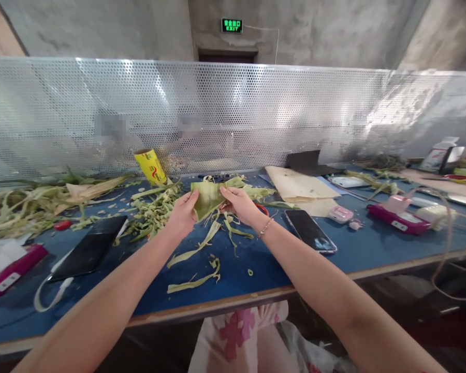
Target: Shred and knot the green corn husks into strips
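Observation:
A flat, broad piece of green corn husk (208, 200) is stretched between my two hands above the blue table. My left hand (184, 211) pinches its left edge, thumb on top. At the right edge, my right hand (238, 203) grips it with thumb and bent fingers. Under and around the hands lie loose husk strips (202, 246), and more pale green husk (238, 183) lies just behind. A red curved piece (262, 209) shows partly beside my right wrist; the arm hides the rest.
Husk scraps (153, 207) and a yellow tube (150, 167) stand left of centre. A black phone (89, 248) with a cable lies left, another phone (309, 230) right. Paper sheets (301, 184), a pink earphone case (340, 214) and a purple power strip (398, 220) lie right. A perforated screen (233, 114) bounds the back.

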A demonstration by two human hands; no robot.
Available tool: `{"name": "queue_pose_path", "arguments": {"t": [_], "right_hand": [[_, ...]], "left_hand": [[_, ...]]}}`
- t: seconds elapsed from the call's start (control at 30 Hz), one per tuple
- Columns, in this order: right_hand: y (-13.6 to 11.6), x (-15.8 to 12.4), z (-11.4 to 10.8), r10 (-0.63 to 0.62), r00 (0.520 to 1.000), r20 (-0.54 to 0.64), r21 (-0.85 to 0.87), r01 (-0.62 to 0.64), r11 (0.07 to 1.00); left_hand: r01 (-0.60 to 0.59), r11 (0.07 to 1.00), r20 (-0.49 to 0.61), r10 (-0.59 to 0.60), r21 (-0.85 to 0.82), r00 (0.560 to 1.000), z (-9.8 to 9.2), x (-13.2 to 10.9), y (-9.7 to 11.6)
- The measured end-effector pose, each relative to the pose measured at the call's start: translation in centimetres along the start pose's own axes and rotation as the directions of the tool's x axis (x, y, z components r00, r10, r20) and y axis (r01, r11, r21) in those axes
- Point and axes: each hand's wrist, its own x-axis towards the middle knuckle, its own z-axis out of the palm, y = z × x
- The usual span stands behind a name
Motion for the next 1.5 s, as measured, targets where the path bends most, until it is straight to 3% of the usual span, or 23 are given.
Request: {"name": "queue_pose_path", "arguments": {"t": [0.17, 0.57, 0.7, 0.8, 0.83, 0.9, 1.0, 1.1, 1.2, 1.33, 1.43, 1.5], "right_hand": [[-0.3, -0.1, -0.2, -0.009, 0.999, -0.05, 0.054, 0.012, 0.998], [-0.1, -0.1, -0.3, 0.136, 0.989, -0.059, 0.26, -0.116, 0.959], [-0.3, -0.2, -0.2, 0.115, 0.992, -0.049, 0.234, -0.1, 0.967], [-0.4, -0.5, 0.0, 0.041, 0.998, -0.056, 0.104, -0.035, 0.994], [-0.4, -0.6, 0.1, 0.04, 0.998, -0.047, 0.049, -0.038, 0.998], [-0.3, -1.0, 0.6, 0.11, 0.994, 0.002, -0.052, -0.11, 0.993], [0.0, -1.4, 1.4, 0.239, 0.967, 0.09, -0.157, -0.223, 0.962], [0.5, -1.5, 1.9, 0.201, 0.972, 0.119, -0.196, -0.175, 0.965], [0.8, -1.2, 1.8, 0.113, 0.99, 0.088, -0.201, -0.094, 0.975], [0.9, -0.9, 1.3, 0.066, 0.994, 0.086, -0.189, -0.049, 0.981], [0.8, -0.9, 1.2, 0.093, 0.991, 0.101, -0.218, -0.069, 0.973], [0.7, -0.9, 1.3, 0.029, 0.998, 0.058, -0.351, -0.006, 0.936]], "left_hand": [[0.04, 0.998, 0.011, -0.04, -0.054, 0.999, -0.2, 0.2, -0.5], [0.057, 0.991, 0.056, -0.051, -0.12, 0.997, 0.1, -0.2, -0.7], [0.034, 0.997, 0.06, -0.03, -0.075, 0.998, 0.1, -0.2, -0.6], [-0.071, 0.991, -0.013, 0.073, 0.112, 0.997, -0.6, 0.1, -0.7], [-0.148, 0.962, -0.072, 0.168, 0.23, 0.983, -0.9, 0.1, -0.7], [-0.27, 0.844, -0.108, 0.356, 0.463, 0.928, -1.5, 0.3, -0.6], [-0.308, 0.777, -0.147, 0.453, 0.549, 0.879, -1.8, 0.3, -0.7], [-0.264, 0.863, -0.197, 0.375, 0.43, 0.906, -1.4, 0.4, -0.9], [-0.165, 0.967, -0.196, 0.203, 0.192, 0.959, -0.9, 0.5, -1.0], [-0.021, 0.999, -0.194, 0.014, -0.034, 0.981, -0.8, 0.9, -0.8], [0.024, 0.999, -0.226, -0.03, -0.029, 0.974, -1.1, 1.2, -0.8], [-0.016, 0.996, -0.222, 0.035, 0.085, 0.974, -1.3, 1.2, -0.9]]}}
